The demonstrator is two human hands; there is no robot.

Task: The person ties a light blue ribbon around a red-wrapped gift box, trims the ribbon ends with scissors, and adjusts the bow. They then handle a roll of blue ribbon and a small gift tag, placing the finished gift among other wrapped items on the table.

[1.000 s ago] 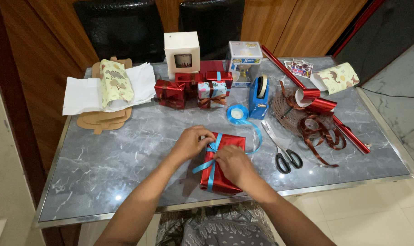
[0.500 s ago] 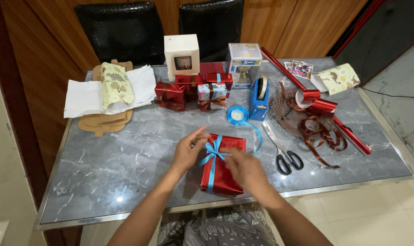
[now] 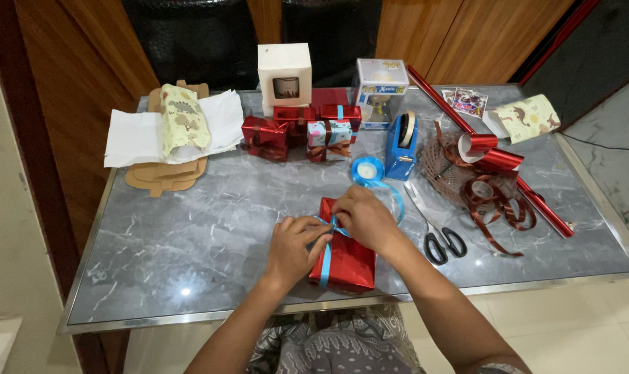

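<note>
Pinching blue ribbon (image 3: 326, 244) atop the red box (image 3: 347, 262): left hand (image 3: 292, 244), right hand (image 3: 364, 218).

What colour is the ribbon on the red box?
Light blue ribbon, clearest in the head view.

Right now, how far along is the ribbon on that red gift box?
Done: the red gift box is fully wrapped, and blue ribbon runs along its top. In hand: the left hand and right hand work the ribbon at the crossing. Left: the ribbon is uncut from its spool; scissors lie alongside.
</note>
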